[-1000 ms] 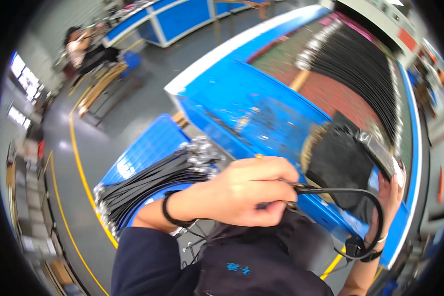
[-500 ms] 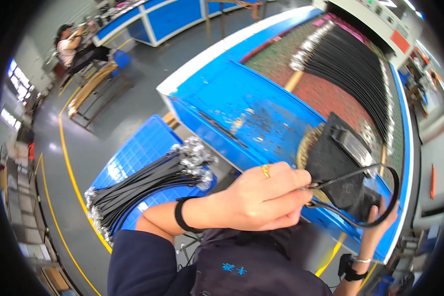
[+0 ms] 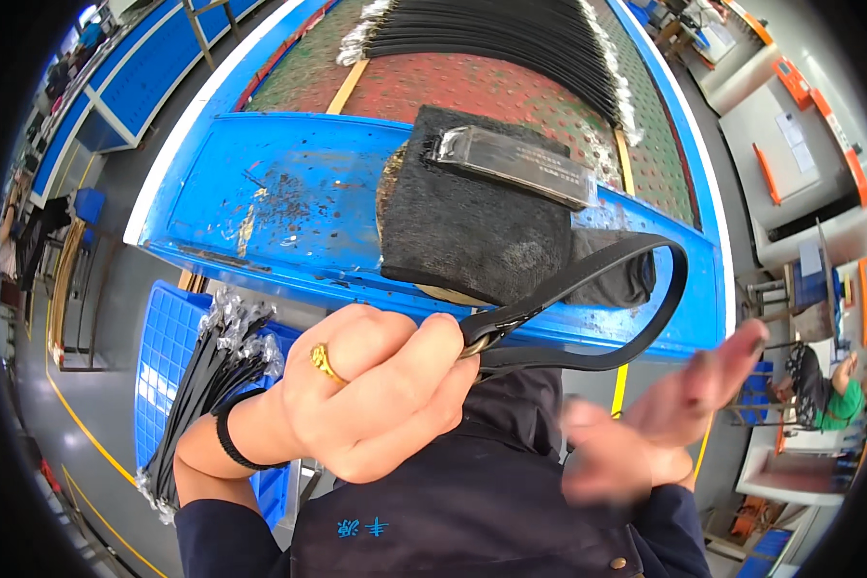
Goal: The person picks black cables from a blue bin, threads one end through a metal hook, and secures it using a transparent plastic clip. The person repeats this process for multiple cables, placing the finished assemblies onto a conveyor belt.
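Note:
My left hand, a gold ring on one finger, is closed round the ends of a black strap. The strap looks like leather and bends into a loop reaching right, with a metal ring beside my fingertips. My right hand is below and right of the loop, apart from it. It is smeared by motion, but its fingers are stretched out and spread, with nothing seen in them. Behind the strap lies a black fabric-covered pad with a clear-topped flat case on it. A dark cloth lies beside the pad.
A blue stained ledge fronts a machine bed, where many black straps with wrapped ends lie in a row. At left, a blue crate holds bundled straps. A person in green sits far right.
My right hand has let go of the strap loop and drawn back toward me. My left hand still holds the strap, now further left in view. The whole view has turned right.

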Action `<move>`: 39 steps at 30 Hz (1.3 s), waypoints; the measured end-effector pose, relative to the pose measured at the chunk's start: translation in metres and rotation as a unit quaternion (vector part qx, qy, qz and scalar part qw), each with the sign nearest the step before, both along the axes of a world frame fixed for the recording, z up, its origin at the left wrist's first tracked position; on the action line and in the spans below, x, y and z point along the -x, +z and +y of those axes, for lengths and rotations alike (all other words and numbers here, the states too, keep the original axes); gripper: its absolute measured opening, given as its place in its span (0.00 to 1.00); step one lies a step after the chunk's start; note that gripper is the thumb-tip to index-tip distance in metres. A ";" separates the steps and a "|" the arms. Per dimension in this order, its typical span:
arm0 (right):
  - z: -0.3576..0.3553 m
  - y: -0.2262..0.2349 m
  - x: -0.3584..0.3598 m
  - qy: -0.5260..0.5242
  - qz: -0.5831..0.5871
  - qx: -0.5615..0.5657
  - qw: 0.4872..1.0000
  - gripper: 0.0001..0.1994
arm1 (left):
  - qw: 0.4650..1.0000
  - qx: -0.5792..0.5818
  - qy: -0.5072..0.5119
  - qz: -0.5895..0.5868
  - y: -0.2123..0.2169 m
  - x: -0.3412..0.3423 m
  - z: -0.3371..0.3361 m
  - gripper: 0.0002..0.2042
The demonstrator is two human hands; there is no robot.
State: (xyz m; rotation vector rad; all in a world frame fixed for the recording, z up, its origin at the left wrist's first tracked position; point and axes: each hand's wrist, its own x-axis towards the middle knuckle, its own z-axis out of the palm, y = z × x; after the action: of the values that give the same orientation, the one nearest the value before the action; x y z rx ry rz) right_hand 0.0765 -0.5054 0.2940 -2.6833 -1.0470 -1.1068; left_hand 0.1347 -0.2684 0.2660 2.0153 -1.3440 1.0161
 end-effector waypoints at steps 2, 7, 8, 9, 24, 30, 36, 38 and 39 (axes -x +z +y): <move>0.011 -0.002 -0.006 0.024 0.039 0.050 0.998 0.22 | 1.000 -0.011 -0.004 -0.001 0.000 0.003 -0.001 0.12; 0.019 -0.008 -0.014 0.017 0.025 0.053 0.998 0.24 | 1.000 -0.016 -0.009 -0.007 0.003 0.001 -0.001 0.09; 0.020 -0.008 -0.015 0.015 0.021 0.054 0.998 0.24 | 1.000 -0.020 -0.011 -0.005 0.003 0.001 0.000 0.09; 0.021 -0.007 -0.017 0.009 0.020 0.063 0.998 0.24 | 1.000 -0.024 -0.012 -0.004 0.003 0.001 0.000 0.09; 0.027 -0.006 -0.020 0.041 0.169 -0.083 0.981 0.24 | 0.998 -0.047 -0.016 -0.031 -0.004 -0.003 0.000 0.10; -0.029 -0.015 -0.033 0.053 0.131 -0.396 0.908 0.25 | 0.998 -0.041 -0.037 0.016 -0.002 -0.005 0.009 0.12; -0.089 -0.075 -0.047 -0.256 0.181 -0.047 0.949 0.17 | 0.984 -0.007 -0.072 0.165 0.001 -0.011 0.021 0.15; -0.096 -0.082 -0.044 -0.268 0.194 -0.001 0.944 0.15 | 0.974 0.006 -0.075 0.212 0.005 -0.012 0.016 0.14; -0.095 -0.079 -0.041 -0.269 0.199 0.004 0.942 0.15 | 0.970 0.003 -0.081 0.228 0.006 -0.013 0.016 0.14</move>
State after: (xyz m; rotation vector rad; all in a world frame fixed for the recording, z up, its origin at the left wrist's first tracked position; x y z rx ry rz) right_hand 0.1179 -0.6009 0.2151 -3.0967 -0.2563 -0.5405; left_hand 0.1482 -0.2525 0.2722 1.9401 -1.2216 0.4424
